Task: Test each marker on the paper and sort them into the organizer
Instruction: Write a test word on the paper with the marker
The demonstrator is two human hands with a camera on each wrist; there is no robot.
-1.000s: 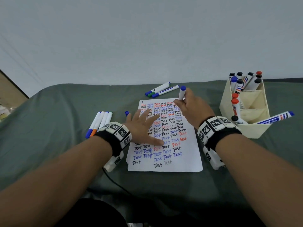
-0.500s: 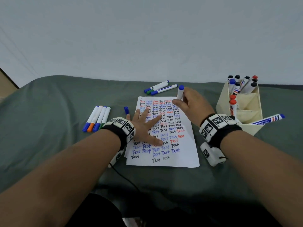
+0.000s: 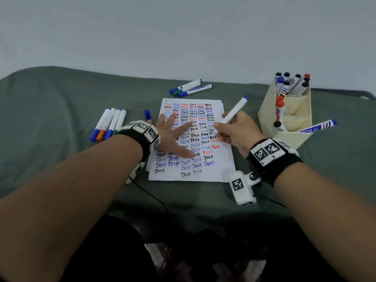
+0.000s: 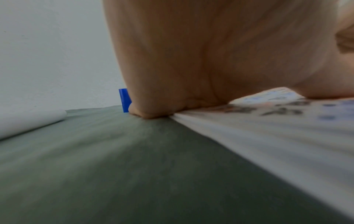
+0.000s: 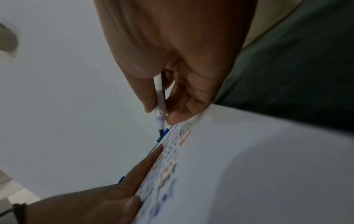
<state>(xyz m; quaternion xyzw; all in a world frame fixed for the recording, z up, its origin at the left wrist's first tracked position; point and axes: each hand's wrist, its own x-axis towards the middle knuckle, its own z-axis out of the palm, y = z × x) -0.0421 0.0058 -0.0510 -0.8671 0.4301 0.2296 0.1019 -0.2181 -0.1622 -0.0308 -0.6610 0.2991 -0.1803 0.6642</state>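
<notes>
While the pen sits in the grip: the right hand [image 3: 236, 131] pinches a blue marker [image 3: 234, 110] between thumb and fingers, tip down, back end up and away from the body.
Tip: in the right wrist view the tip [image 5: 161, 131] is right at the paper [image 3: 215, 171]; I cannot tell if it touches yet.
Other grip: the left hand [image 3: 173, 137] lies flat with its fingers spread wide, pressing the paper down on the bench [image 3: 61, 94]. It holds nothing.
Cap: the blue cap [image 3: 147, 114] stands on the bench, just beyond the left hand's fingers.
Step in hand: I think this is the test step, with the pen about to write in the rows of "Test" words.
Organizer: the organizer [image 3: 289, 127] stands to the right of the writing grip, near it, with many pens already in it.
Still to test: four markers [image 3: 110, 124] lie left of the left hand, and three more markers [image 3: 191, 87] lie beyond the paper.
Next move: I think the hand needs a light press and a short stroke. Then the cap must go back on before the pen goes in the organizer.
Watch out: the paper may slip if the flat hand lifts too soon.
</notes>
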